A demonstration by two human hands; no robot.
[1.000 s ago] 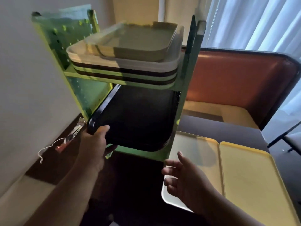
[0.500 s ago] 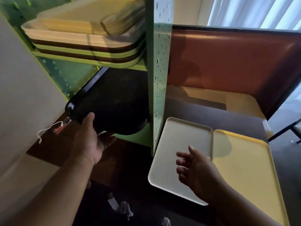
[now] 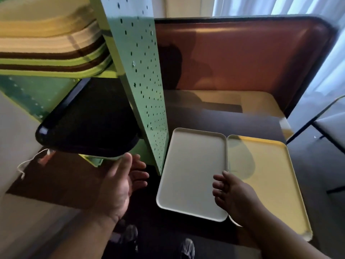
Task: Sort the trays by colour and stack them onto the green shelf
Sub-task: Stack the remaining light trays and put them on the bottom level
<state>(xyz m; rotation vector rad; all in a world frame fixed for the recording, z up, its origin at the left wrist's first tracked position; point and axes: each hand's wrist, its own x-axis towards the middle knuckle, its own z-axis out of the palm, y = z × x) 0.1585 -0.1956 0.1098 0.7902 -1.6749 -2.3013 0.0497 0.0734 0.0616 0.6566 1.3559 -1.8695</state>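
Dim room, daylight through pale curtains (image 3: 280, 5) at the back; a padded bench with a rust-coloured backrest (image 3: 242, 57) runs behind a dark table (image 3: 214, 116). The green shelf (image 3: 141, 71), a perforated metal unit, stands on the left part of the table.

Upper level: a mixed stack of trays (image 3: 54, 47), cream and yellowish on top, with brown and lime-green bands below. The colours alternate, so this pile does not look sorted. Exact count not readable because of blur.

Lower level: a black tray (image 3: 87, 126) lies in the shelf, its near corner sticking out past the front edge. It appears to rest on the shelf and not in a hand.

On the table, right of the shelf: a white tray (image 3: 190, 165) and a yellow tray (image 3: 270, 174), side by side with their long edges touching. Neither is stacked yet.

Left hand (image 3: 121, 182): open, palm turned up, fingers loose, just below the black tray's front edge. Holds nothing. Contact between thumb tip and tray rim cannot be settled.

Right hand (image 3: 231, 195): open, fingers slightly curled, hovering over the right edge of the white tray near the seam with the yellow one. Empty.

Judgement: task partly done. One black tray is placed; two loose trays remain, and the upper stack probably needs regrouping. The white tray looks the likely next pickup.
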